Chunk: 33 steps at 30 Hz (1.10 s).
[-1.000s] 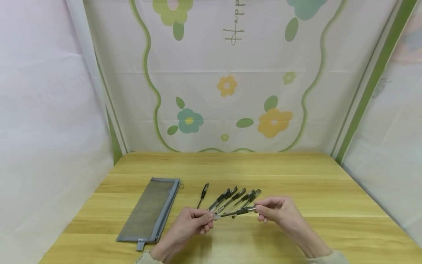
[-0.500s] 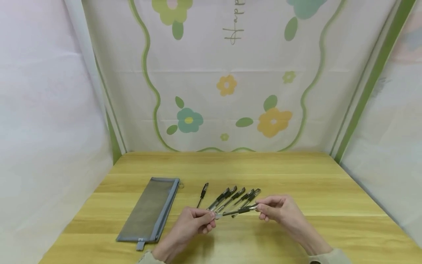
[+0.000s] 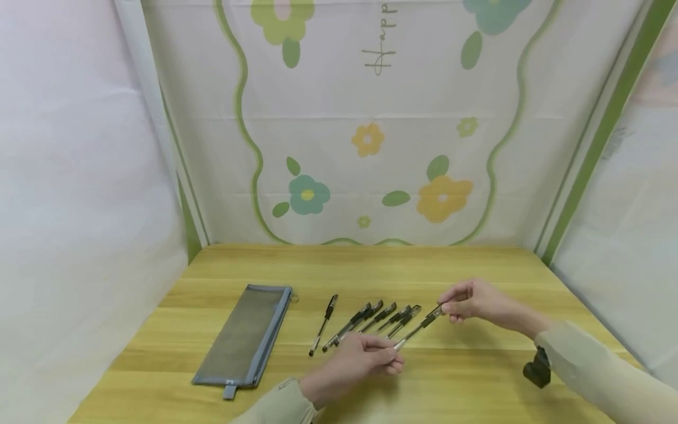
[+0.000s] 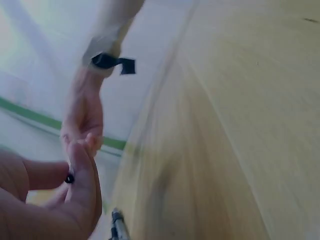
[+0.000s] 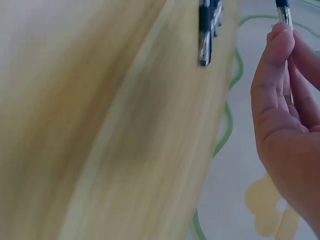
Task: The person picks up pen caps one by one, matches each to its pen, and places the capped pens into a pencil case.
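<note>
Head view: one pen, the held pen, is up off the worktop, slanted between two hands. Left hand: fingers clamped on the near, lower end. Right hand: fingers clamped on the far end, past the dark grip. Both wrist views agree: pinch grips, thumb against fingers.

Progress, judging by how things lie: one pen lifted and not set down; six others on the worktop. Five make a slanted row behind the left hand, which partly covers it; one loose pen sits apart, between row and pouch. Grey mesh pouch lies flat on the left, no pen made out through the mesh; can't tell if its zip is open. Looks like early-to-middle handling, most pens out of hand.

Surface: yellowish wood-grain boards, pens and pouch toward the middle and left. Room: pale backdrop right behind the worktop, printed with flowers, leaves, a wavy green border and sideways lettering; pale side panels left and right, green strips at the corners. Light sleeves on both arms; small black device by the right cuff. Wrist views blurry.
</note>
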### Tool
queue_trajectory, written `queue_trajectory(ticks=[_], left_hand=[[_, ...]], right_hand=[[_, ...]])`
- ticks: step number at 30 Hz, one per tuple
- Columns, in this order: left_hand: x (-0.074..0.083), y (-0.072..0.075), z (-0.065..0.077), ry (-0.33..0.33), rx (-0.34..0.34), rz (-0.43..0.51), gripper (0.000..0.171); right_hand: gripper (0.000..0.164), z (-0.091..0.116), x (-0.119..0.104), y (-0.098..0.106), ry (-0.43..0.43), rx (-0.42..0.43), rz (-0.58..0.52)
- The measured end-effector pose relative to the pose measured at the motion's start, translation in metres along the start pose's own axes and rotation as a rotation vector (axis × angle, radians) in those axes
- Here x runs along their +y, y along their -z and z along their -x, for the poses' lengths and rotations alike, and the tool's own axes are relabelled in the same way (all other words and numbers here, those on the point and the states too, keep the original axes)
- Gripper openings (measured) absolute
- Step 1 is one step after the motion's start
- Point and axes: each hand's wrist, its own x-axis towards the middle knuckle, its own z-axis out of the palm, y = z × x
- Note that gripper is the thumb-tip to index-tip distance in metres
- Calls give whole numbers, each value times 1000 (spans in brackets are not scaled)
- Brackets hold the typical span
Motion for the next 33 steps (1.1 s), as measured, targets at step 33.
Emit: queue_trajectory(ticks=[33], left_hand=[[-21,-29,-23,173,387,55,11]], right_hand=[[16,-42,47,41,0,-190,96]])
